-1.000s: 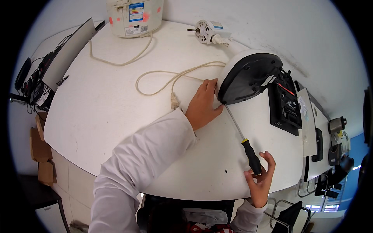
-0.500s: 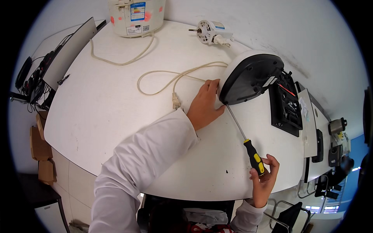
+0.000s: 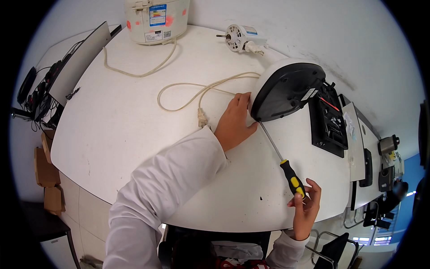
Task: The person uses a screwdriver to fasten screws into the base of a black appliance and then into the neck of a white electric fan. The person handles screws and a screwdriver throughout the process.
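While right hand (image 3: 307, 213) holds screwdriver (image 3: 290, 175), white label (image 3: 309, 93) marks black base (image 3: 278, 95).

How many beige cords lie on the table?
2: one cord near the cooker; another looped cord left of the appliance, with its plug by the left sleeve. Others may be hidden.

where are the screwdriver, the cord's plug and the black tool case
Screwdriver (image 3: 291, 177): head view, on its black and yellow handle.
Plug (image 3: 202, 119): head view, on its beige body, at the cord's end.
Black tool case (image 3: 327, 147): head view, on its near edge.
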`<control>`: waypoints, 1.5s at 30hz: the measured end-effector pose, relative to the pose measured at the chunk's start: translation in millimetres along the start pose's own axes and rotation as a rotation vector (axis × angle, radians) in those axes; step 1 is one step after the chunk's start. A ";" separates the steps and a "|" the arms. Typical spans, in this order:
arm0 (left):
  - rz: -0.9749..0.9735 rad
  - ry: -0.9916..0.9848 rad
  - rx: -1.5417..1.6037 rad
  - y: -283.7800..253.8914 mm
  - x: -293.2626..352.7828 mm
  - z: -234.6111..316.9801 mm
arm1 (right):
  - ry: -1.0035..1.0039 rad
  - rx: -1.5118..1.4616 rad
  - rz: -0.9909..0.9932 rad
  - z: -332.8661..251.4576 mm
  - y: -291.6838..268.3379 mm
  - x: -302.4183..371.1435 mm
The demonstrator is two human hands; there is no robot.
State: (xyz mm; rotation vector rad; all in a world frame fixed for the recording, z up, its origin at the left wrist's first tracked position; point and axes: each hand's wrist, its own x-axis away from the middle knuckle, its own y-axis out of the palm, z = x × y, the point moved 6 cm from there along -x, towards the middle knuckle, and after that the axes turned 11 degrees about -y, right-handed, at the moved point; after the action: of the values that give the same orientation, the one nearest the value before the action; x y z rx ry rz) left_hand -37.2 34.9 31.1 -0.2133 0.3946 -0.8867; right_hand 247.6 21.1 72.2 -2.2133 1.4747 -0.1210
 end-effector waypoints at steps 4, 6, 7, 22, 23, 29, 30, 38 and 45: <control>0.003 0.006 0.003 0.2 -0.4 0.8 | 0.024 -0.190 -0.039 2.2 2.1 1.2; 0.000 0.008 0.001 1.3 -0.6 1.1 | -0.083 -0.142 0.019 -17.1 8.8 2.7; 0.000 0.010 -0.002 1.1 -0.7 0.9 | -0.137 -0.118 0.045 -25.6 11.6 3.0; 0.004 0.018 -0.022 0.6 -0.7 1.4 | -0.050 -0.005 -0.052 -4.7 9.1 -4.7; -0.002 0.013 -0.024 0.7 -0.8 1.8 | -0.080 0.074 0.002 0.9 4.1 -7.9; 0.026 0.024 -0.018 1.3 -0.9 -0.6 | 0.010 -0.048 -0.145 12.5 5.8 -5.6; 0.023 0.017 -0.015 1.3 -0.9 -0.8 | 0.029 -0.084 -0.175 15.5 6.2 -4.3; 0.014 0.007 -0.025 1.6 -0.8 -1.7 | -0.123 0.075 -0.097 -6.2 12.1 -3.9; 0.007 0.000 0.020 4.3 -5.4 -1.0 | -0.064 -0.038 -0.036 -1.6 4.0 -3.0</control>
State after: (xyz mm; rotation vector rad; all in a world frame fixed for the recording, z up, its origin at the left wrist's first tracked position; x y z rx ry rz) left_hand -37.6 41.8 30.0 -0.1939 0.3860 -0.8835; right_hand 242.5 22.0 72.4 -2.2534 1.4145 -0.0340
